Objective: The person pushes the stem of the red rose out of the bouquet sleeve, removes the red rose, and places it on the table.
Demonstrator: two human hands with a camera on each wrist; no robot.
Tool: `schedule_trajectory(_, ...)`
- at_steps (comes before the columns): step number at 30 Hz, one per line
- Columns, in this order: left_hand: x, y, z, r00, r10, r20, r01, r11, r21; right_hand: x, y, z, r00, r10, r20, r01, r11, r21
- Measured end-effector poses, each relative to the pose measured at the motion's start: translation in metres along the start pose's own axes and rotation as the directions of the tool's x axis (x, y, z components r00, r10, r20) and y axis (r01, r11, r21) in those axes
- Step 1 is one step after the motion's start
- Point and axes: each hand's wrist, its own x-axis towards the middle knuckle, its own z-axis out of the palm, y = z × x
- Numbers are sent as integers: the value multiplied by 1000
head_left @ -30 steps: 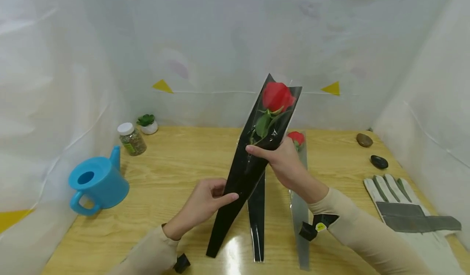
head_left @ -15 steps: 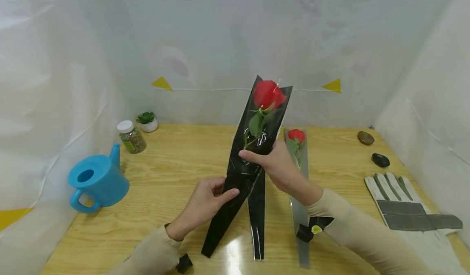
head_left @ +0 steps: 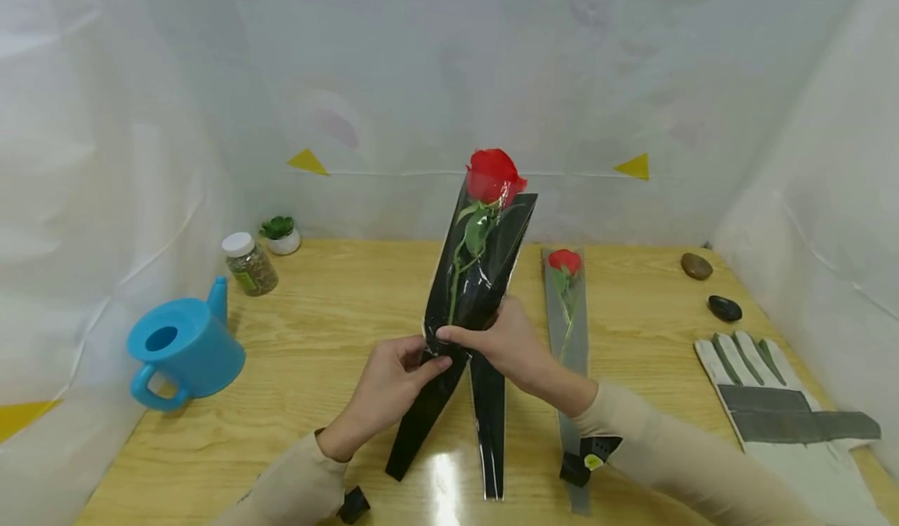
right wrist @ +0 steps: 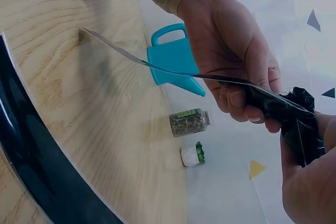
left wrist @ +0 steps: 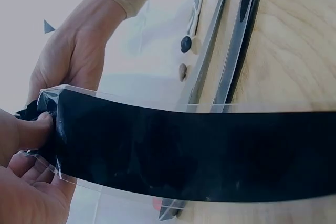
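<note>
A red rose (head_left: 494, 173) with a green stem stands in a black-and-clear flower sleeve (head_left: 485, 288), tilted above the table. Its bloom pokes out over the sleeve's top edge. My left hand (head_left: 389, 389) pinches the sleeve's narrow lower part between thumb and fingers. Just above it, my right hand (head_left: 520, 350) grips the same sleeve, thumb in front and fingers hidden behind. Between the hands the sleeve is crumpled, and in the left wrist view its black tail (left wrist: 184, 150) stretches right. Beneath, another black sleeve (head_left: 489, 424) lies on the table, its upper part covered.
A grey sleeve (head_left: 555, 307) with a smaller-looking rose (head_left: 565, 261) lies to the right. Left stand a blue watering can (head_left: 190, 346), a jar (head_left: 251, 267) and a small potted plant (head_left: 281, 236). Two stones, one brown (head_left: 697, 266), one black (head_left: 724, 308), and gloves (head_left: 772, 409) lie right.
My right hand has slid down and left toward my left hand. The held sleeve has shifted left and bent between the hands, and the bloom now stands out above its edge.
</note>
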Motion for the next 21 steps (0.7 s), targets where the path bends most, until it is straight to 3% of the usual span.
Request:
schedule_trajectory(5,0,-2,1,1000,26,-17,-26,999,-25,-1,1,2,1000,14,-12,-14,1000,-7)
schedule_trajectory(11,-2,-3,1,998,64,-2,-64,997,40,-1,-2,-1,999,41,-4,-40,995,93)
schedule_trajectory(15,-6,-9,0,998,58,33,-59,997,39,1,-5,-8,999,46,-3,-45,983,175)
schedule_trajectory(21,-10,-14,-5,997,24,69,-26,999,23,7,-15,-18,999,24,-24,-20,985,169)
